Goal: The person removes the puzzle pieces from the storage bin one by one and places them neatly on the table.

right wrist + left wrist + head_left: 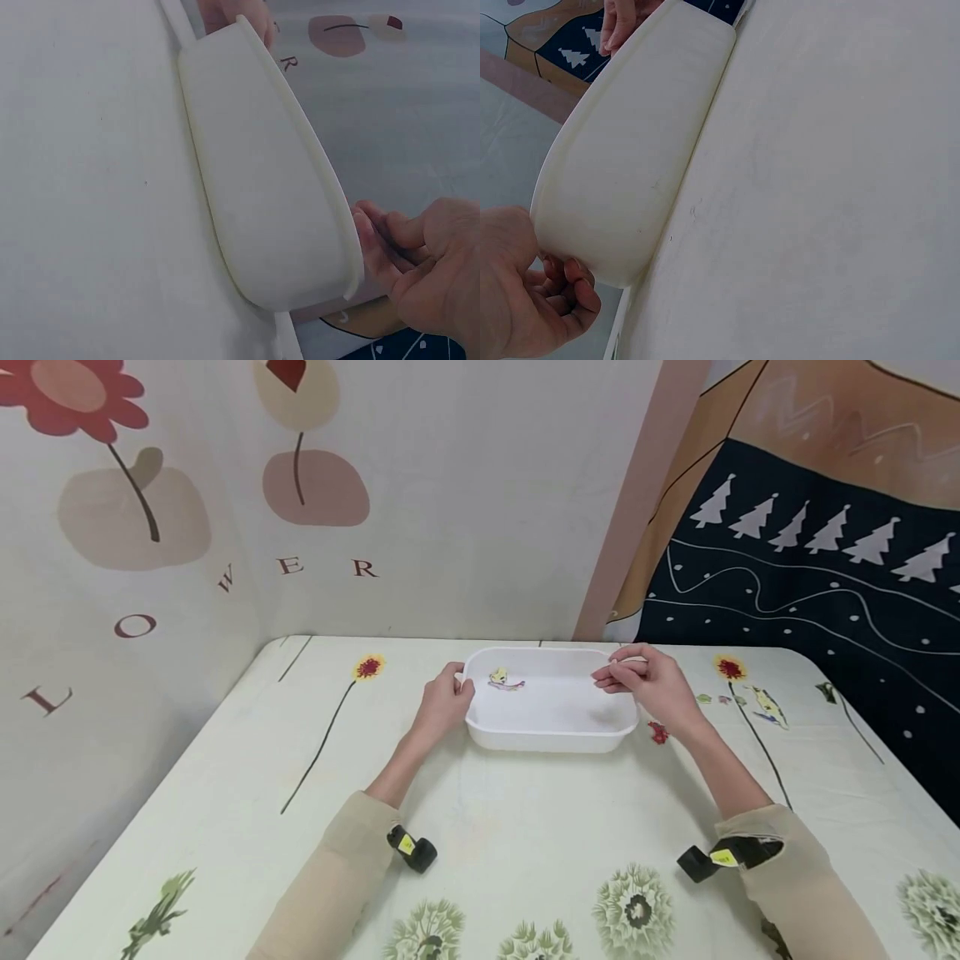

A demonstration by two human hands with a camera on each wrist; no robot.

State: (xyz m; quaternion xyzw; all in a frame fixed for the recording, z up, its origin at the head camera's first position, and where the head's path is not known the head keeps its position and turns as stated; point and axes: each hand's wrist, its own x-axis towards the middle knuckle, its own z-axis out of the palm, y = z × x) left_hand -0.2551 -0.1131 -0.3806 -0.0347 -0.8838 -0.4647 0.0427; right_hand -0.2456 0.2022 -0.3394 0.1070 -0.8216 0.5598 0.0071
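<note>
A white plastic tub (551, 742) with rounded corners stands on the table. My left hand (444, 702) grips its left end, thumb at the rim and fingers curled below it in the left wrist view. Over the right end reaches my right hand (651, 683), its fingertips above the tub's inside and the thumb close to the fingers. Whether anything small is pinched there I cannot tell. On the tub floor, toward the left, lies a small flat yellow, pink and blue piece (506, 679). From the right wrist, the right fingers (371, 244) show at the far side of the rim.
The pale tablecloth (480, 827) carries printed flowers. Right of the tub are a small red shape (657, 732) and a yellow-and-blue bird shape (770, 706). Hanging cloths with a flower print (465, 527) and white trees (787, 531) stand behind the table.
</note>
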